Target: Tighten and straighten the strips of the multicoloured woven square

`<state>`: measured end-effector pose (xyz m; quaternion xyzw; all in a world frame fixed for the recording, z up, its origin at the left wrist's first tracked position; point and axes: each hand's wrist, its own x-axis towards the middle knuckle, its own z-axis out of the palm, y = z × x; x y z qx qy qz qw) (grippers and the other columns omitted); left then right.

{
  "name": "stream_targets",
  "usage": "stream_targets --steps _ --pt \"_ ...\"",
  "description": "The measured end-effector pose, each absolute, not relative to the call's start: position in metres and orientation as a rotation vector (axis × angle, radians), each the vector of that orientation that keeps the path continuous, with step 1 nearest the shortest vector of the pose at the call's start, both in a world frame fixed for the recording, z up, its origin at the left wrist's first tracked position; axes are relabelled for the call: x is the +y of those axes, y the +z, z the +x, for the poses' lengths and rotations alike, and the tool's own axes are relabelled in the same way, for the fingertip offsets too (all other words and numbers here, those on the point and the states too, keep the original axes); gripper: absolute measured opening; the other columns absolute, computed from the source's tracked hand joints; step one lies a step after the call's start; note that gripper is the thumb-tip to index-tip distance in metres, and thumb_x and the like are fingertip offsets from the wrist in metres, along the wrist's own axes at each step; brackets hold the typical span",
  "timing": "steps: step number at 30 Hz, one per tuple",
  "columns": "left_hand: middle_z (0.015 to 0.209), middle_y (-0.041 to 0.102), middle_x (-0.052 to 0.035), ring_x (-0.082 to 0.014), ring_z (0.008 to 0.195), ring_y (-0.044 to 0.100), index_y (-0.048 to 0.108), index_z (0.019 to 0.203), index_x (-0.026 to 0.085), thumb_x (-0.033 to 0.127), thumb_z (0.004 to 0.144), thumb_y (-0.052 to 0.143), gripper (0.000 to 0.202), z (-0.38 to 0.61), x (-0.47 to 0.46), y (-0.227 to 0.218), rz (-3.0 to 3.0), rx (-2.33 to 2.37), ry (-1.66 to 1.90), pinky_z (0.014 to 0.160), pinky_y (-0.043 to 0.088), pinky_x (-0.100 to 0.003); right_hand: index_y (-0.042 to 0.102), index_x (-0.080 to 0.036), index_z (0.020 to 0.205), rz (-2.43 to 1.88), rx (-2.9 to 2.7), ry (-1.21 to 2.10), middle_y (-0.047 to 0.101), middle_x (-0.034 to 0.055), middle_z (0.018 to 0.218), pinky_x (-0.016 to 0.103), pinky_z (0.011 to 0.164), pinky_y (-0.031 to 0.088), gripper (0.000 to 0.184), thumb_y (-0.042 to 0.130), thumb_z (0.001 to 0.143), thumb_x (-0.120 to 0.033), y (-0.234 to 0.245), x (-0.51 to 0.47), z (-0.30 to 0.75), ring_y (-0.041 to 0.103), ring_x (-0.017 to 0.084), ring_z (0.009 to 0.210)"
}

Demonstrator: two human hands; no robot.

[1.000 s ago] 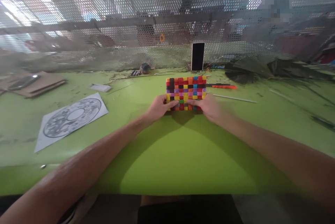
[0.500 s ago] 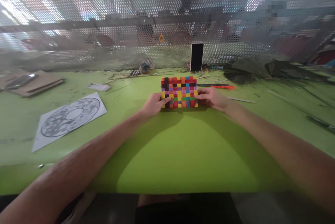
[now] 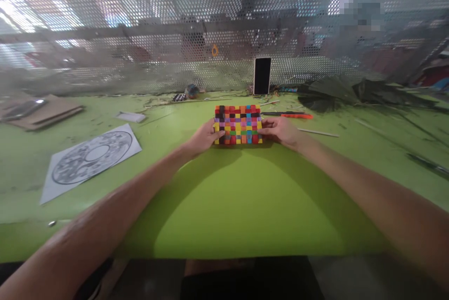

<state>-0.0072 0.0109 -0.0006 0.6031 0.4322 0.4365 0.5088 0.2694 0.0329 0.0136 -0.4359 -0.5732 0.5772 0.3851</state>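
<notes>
A flat block of small multicoloured cubes point(image 3: 237, 123) lies on the green table point(image 3: 224, 206), about an arm's length in front of me. My left hand point(image 3: 203, 136) grips its left end, thumb over the front corner. My right hand point(image 3: 280, 130) presses against its right end, fingers curled at the edge. Both forearms stretch over the table toward it.
A printed sheet with a round pattern point(image 3: 89, 159) lies to the left, cardboard point(image 3: 42, 113) behind it. A black phone point(image 3: 262, 76) leans upright on the perforated metal screen at the back. An orange-handled tool point(image 3: 293, 115), a thin stick point(image 3: 317, 132) and dark cloth point(image 3: 336, 91) lie to the right.
The block of cubes has slid a little left and away from me. My hands moved from its front edge to its two ends.
</notes>
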Motion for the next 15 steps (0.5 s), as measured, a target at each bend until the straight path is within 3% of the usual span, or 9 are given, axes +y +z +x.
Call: stream_targets --steps 6,12,15 --pt "0.117 0.072 -0.0166 -0.0240 0.081 0.075 0.053 0.131 0.017 0.017 0.093 0.062 0.038 -0.007 0.012 -0.003 1.434 1.083 0.983 0.079 0.064 -0.046 0.076 -0.019 0.087 -1.077 -1.463 1.475 0.077 0.0051 0.090 0.039 0.081 0.063 0.024 0.090 0.066 -0.021 0.011 0.034 0.269 0.072 0.016 0.072" --pt "0.102 0.077 -0.0110 -0.0237 0.091 0.076 0.044 0.146 0.015 0.006 0.086 0.067 0.065 -0.014 0.022 -0.008 1.463 1.103 1.068 0.089 0.061 -0.045 0.076 -0.018 0.089 -1.086 -1.440 1.420 0.076 0.0055 0.087 0.037 0.073 0.063 0.027 0.090 0.066 -0.022 0.007 0.035 0.267 0.069 0.015 0.065" --pt "0.103 0.078 -0.0119 -0.0242 0.095 0.076 0.038 0.149 0.014 0.005 0.085 0.067 0.071 -0.015 0.022 -0.006 1.394 1.089 1.082 0.091 0.061 -0.046 0.076 -0.018 0.088 -1.090 -1.441 1.410 0.076 0.0058 0.086 0.037 0.072 0.063 0.026 0.090 0.067 -0.023 0.006 0.035 0.266 0.069 0.015 0.063"
